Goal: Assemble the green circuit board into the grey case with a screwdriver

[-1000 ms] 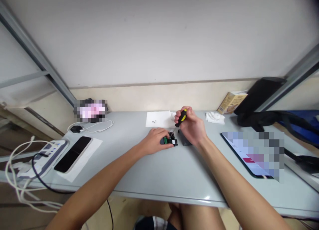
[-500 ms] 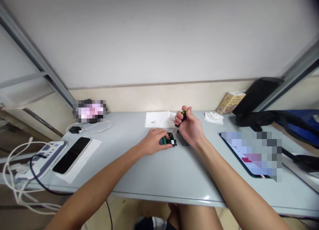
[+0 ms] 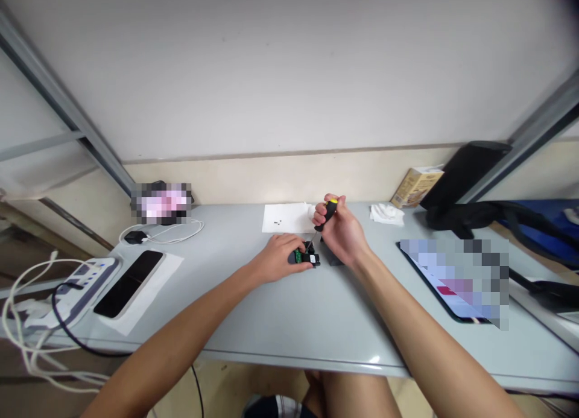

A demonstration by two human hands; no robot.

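Observation:
My left hand grips a small black device with a green circuit board and steadies it on the table. My right hand is wrapped round the black and yellow handle of a screwdriver. The thin shaft slants down and left, its tip at the device's upper part; whether it sits in a screw is too small to tell. Behind the hands, several tiny dark screws lie on a white sheet of paper. A dark flat piece is partly hidden under my right wrist.
To the left are a phone on paper, a power strip with cables, and a propped-up phone. On the right lie a tablet, a crumpled tissue, a small carton and a black strapped object.
My right hand has turned the screwdriver slightly, and more of its yellow end cap shows. My left hand and the device stay in place.

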